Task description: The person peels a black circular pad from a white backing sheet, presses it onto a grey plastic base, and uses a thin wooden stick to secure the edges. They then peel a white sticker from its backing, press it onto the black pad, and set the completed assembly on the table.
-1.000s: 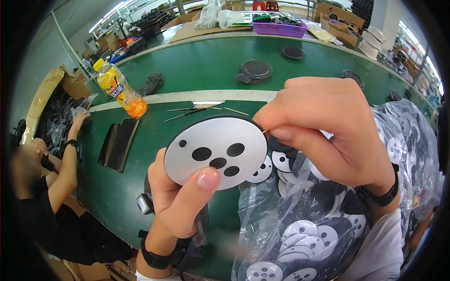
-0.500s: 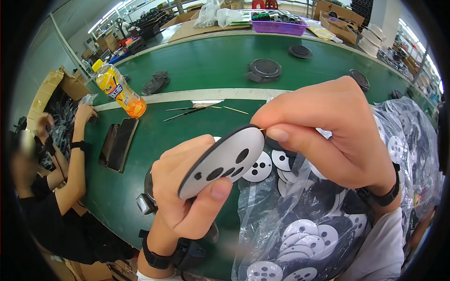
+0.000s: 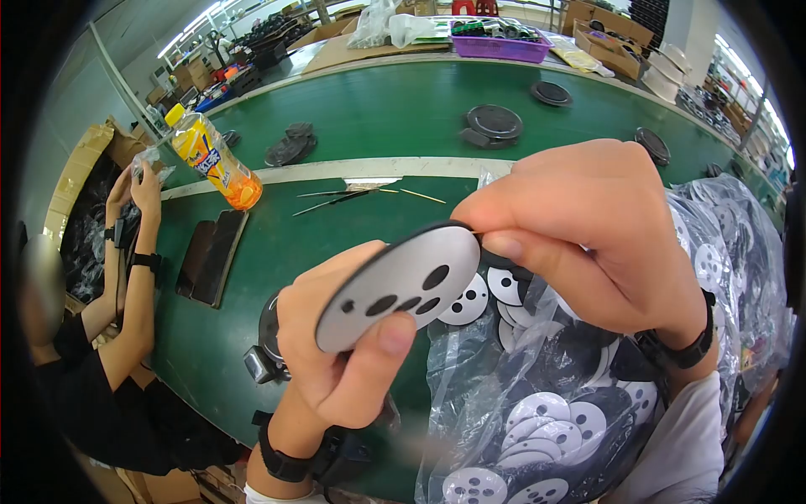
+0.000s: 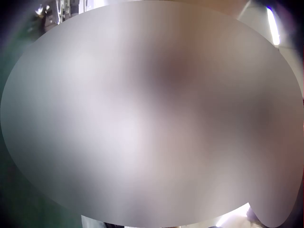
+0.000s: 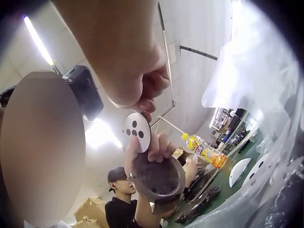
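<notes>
My left hand (image 3: 323, 382) holds a thin round disc (image 3: 403, 267) by its edge, thumb on the white face and fingers behind. The disc is white with several black holes and a dark rim, and it stands tilted. At its upper right edge my right hand (image 3: 588, 235) pinches a thin pale stick (image 3: 478, 233) between thumb and index finger, the tip right at the rim. The right wrist view also shows the disc (image 5: 145, 138), with the right hand (image 5: 130, 80) above. The left wrist view is mostly blurred out.
Clear plastic bags of similar discs (image 3: 537, 445) lie at the right. A drink bottle (image 3: 217, 160), a phone (image 3: 211, 259), tweezers (image 3: 340, 200) and another thin stick (image 3: 422, 196) are on the green table. Dark round parts (image 3: 494, 123) sit beyond the white strip. Another person (image 3: 126, 336) works at left.
The left hand has turned the disc from facing me to a steep tilt; the right hand stays at its edge. Dark parts beyond the strip have shifted right. The other person's hands have risen.
</notes>
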A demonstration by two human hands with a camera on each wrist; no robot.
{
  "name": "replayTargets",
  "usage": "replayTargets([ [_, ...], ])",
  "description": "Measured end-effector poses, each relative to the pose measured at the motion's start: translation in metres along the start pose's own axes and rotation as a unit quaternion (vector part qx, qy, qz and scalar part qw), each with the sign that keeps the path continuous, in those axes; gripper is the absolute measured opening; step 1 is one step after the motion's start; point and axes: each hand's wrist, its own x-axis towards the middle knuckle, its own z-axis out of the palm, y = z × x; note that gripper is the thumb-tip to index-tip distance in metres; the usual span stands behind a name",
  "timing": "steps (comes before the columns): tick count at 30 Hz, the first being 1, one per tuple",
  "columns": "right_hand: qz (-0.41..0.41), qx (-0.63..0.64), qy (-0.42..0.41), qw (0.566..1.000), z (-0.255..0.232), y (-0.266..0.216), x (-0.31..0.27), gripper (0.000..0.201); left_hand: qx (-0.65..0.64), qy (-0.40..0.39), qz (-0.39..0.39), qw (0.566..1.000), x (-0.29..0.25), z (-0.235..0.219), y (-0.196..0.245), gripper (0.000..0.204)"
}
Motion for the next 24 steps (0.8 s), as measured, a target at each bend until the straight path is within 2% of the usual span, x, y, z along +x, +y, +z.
replayTargets([
  [1,-0.009,0.002,-0.001,1.0,-0.001,-0.001,0.001,0.011,0.0,0.0,0.0,1.0,-0.001,-0.002,0.002,0.016],
  [3,-0.009,-0.021,-0.028,0.999,-0.008,-0.006,0.001,0.011,-0.026,-0.002,-0.093,0.995,-0.004,-0.007,0.009,0.018],
  [4,-0.01,-0.045,-0.055,0.997,-0.01,-0.007,0.001,0.012,-0.025,-0.002,-0.093,0.995,-0.004,-0.008,0.009,0.018],
  [6,-0.032,-0.067,-0.038,0.997,-0.006,-0.004,-0.001,0.013,-0.033,-0.036,-0.104,0.993,-0.003,-0.011,0.007,0.017],
  [8,-0.053,-0.088,-0.02,0.995,-0.005,-0.004,0.0,0.014,-0.008,-0.035,-0.088,0.995,-0.005,-0.01,0.004,0.016],
  [10,-0.033,-0.143,-0.065,0.987,-0.008,-0.006,-0.001,0.016,0.016,-0.035,-0.073,0.997,-0.004,-0.009,0.003,0.015],
  [12,-0.045,-0.125,-0.051,0.99,-0.004,0.0,-0.002,0.017,0.001,-0.085,-0.034,0.996,0.003,-0.007,0.001,0.014],
  [14,-0.056,-0.108,-0.037,0.992,-0.002,-0.001,0.0,0.019,0.006,-0.082,-0.026,0.996,0.006,-0.004,0.0,0.013],
  [16,0.023,-0.071,-0.023,0.997,0.0,-0.008,-0.001,0.022,0.01,-0.077,-0.017,0.997,0.006,-0.003,-0.001,0.013],
  [17,0.022,-0.071,-0.024,0.997,0.0,-0.012,-0.001,0.022,0.02,-0.094,-0.031,0.995,0.006,-0.004,-0.001,0.014],
  [19,0.086,-0.023,-0.02,0.996,0.001,-0.017,-0.001,0.025,0.03,-0.108,-0.045,0.993,0.006,-0.003,-0.001,0.015],
  [20,0.086,-0.023,-0.02,0.996,0.003,-0.019,-0.002,0.025,0.029,-0.102,-0.067,0.992,0.004,-0.001,0.0,0.017],
  [22,0.07,-0.071,0.033,0.994,0.01,-0.022,-0.001,0.025,0.03,-0.096,-0.088,0.991,0.0,0.001,0.004,0.018],
  [24,0.096,-0.081,0.014,0.992,0.011,-0.025,0.001,0.024,0.049,-0.086,-0.248,0.964,-0.006,0.002,0.012,0.027],
])
